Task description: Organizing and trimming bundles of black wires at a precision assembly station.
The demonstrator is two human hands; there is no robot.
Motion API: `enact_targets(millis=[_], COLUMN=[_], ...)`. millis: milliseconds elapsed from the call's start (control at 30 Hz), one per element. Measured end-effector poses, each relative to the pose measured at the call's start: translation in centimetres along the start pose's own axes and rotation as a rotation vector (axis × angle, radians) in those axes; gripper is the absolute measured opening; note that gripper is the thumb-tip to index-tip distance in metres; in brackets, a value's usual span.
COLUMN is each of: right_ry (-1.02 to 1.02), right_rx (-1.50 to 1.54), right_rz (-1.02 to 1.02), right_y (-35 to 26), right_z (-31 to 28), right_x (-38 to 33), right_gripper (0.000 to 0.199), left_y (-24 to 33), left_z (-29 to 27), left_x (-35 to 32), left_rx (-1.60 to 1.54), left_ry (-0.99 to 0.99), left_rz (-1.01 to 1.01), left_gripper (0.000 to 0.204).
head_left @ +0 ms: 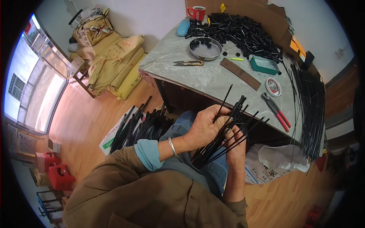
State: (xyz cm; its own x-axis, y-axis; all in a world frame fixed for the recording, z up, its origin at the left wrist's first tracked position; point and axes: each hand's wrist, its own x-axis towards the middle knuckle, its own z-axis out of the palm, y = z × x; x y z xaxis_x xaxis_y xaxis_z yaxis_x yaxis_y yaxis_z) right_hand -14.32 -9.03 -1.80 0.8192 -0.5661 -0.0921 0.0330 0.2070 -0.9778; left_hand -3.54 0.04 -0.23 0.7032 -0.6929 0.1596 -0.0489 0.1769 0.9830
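Brown sleeves are filling the near edge of the view, and from them both forearms are rising toward a bundle of thin black rods [220, 138] held over the person's lap, just short of the grey stone-topped table [182, 51]. The left hand [205, 127], a metal bangle [173, 147] on its wrist, is wrapping over the bundle from above, fingers curled tight around it and one rod pinched up between thumb and forefinger, seemingly being drawn apart from the rest. The right hand [235, 146] is cupping the bundle from below, closed around the rods so they are fanning out at their far ends rather than slipping loose; that grip looks meant to keep the sheaf steady while the other hand sorts.

On the table, red-handled pliers [276, 111] are lying at the near edge, within easy reach of the right hand. Beyond them a round tin [273, 86], a green tray [264, 65], a brown strip [240, 73], thread snips [189, 63] and a metal pan [205, 48] are sitting mid-table, with a heap of black plastic parts [239, 32] and a red mug [197, 12] at the far side. More long black rods [310, 110] are draping over the table's right end, and another batch [142, 127] is lying on the floor below its left corner.
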Motion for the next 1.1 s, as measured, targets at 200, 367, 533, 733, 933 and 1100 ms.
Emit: enact_targets(millis=[200,367,533,733,933,1100], right_ry=[-0.021,-0.044,0.022,-0.14,-0.041,0.041], right_rx=[0.082,0.112,0.108,0.217,0.166,0.114], right_rz=[0.029,0.038,0.034,0.075,0.112,0.012], right_y=[-0.1,-0.1,0.3,0.7,1.9,-0.9], right_z=[-0.4,-0.7,-0.5,-1.6,-1.4,1.1], right_x=[0.1,0.2,0.2,0.5,0.7,-0.5], right_gripper=[0.015,0.011,0.009,0.008,0.008,0.011], left_y=[0.3,0.9,0.9,1.3,1.2,1.6], left_z=[0.2,0.2,0.0,-0.1,-0.3,-0.4], left_x=[-0.1,-0.2,-0.5,-0.6,-0.6,-0.3], left_rx=[0.042,-0.017,-0.114,-0.053,-0.04,0.145], left_ry=[0.007,-0.026,-0.012,-0.057,-0.029,-0.027], left_rz=[0.052,-0.014,-0.071,-0.098,-0.04,0.009], left_gripper=[0.013,0.013,0.02,0.015,0.018,0.018])
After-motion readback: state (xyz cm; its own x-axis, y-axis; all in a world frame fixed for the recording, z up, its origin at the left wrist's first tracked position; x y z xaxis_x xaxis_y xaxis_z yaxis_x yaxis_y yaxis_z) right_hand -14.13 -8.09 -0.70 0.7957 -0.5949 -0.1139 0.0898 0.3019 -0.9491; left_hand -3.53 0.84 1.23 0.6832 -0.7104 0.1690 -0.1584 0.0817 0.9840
